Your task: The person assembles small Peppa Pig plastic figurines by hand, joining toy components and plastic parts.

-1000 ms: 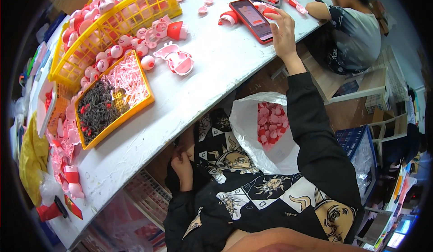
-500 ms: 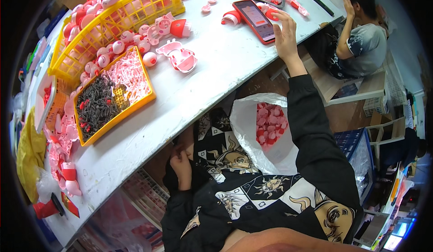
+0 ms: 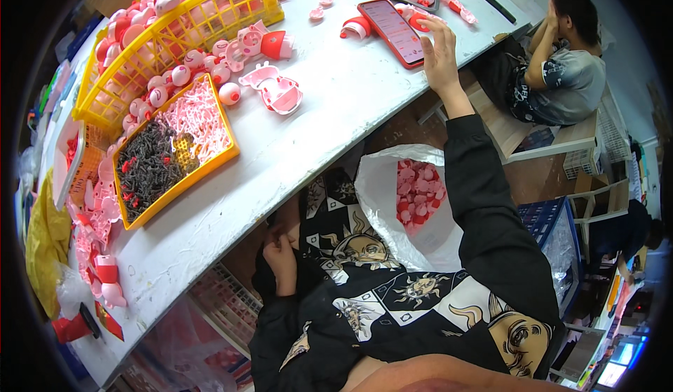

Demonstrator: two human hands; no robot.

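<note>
Right hand (image 3: 442,62): fingers loosely spread and half bent, gripping nothing (whether a fingertip touches the phone, I cannot tell).
Phone (image 3: 395,33): just beside that hand at its 10 o'clock, red-edged, screen lit, on the worktop (image 3: 329,97).
Left hand (image 3: 280,260): 7 o'clock from the right, fingers curled; contents hidden.
Pink shell (image 3: 280,97): open, at the phone's 8 o'clock.
Yellow tray (image 3: 186,186): farther that way, holding black and pink parts (image 3: 200,118).

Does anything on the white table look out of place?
Perhaps the phone: it looks odd among toy parts, beside the right hand. Also, a few red bits lie mixed among black pieces in the yellow tray.
</note>
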